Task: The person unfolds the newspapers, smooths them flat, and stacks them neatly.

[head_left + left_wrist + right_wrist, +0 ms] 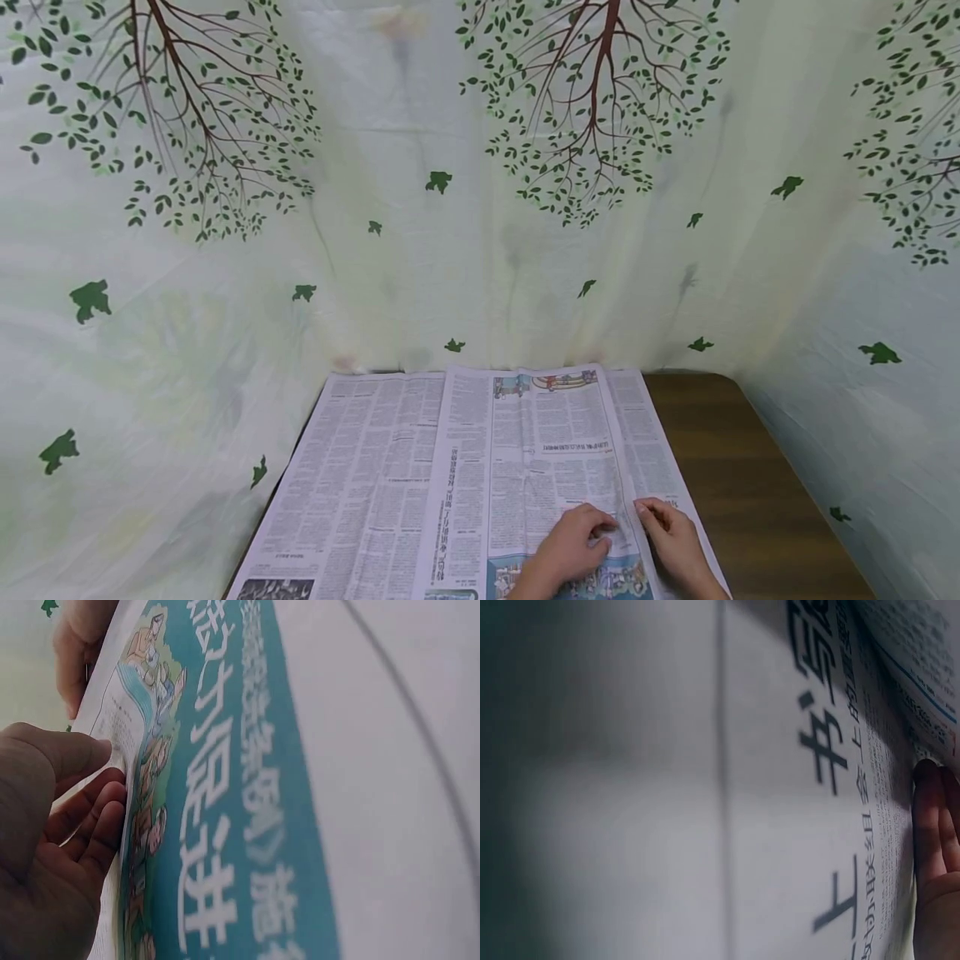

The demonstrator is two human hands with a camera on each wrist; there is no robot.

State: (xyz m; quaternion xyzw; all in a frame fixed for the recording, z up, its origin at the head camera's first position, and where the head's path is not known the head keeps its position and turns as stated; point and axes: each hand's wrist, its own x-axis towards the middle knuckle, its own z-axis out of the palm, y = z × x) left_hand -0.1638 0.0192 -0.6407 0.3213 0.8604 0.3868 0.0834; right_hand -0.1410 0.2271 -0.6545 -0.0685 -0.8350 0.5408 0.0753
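Note:
Two overlapping layers of printed newspaper are spread over a dark brown table. The upper newspaper sheet (555, 467) bears columns of text and a blue illustrated band along its near end. My left hand (573, 546) rests on this sheet near its right side, fingers loosely bent and thumb apart from them; the left wrist view shows the same left hand (64, 802) beside the teal printed band. At the sheet's right edge, my right hand (675, 542) pinches the paper between thumb and index finger. Fingers (930, 825) of that hand lie by a raised sheet edge in the right wrist view.
The lower newspaper (360, 475) extends out on both sides of the upper sheet. Brown tabletop (735, 475) shows along the right. A pale curtain (510, 283) printed with trees and green leaves hangs behind and on both sides of the table.

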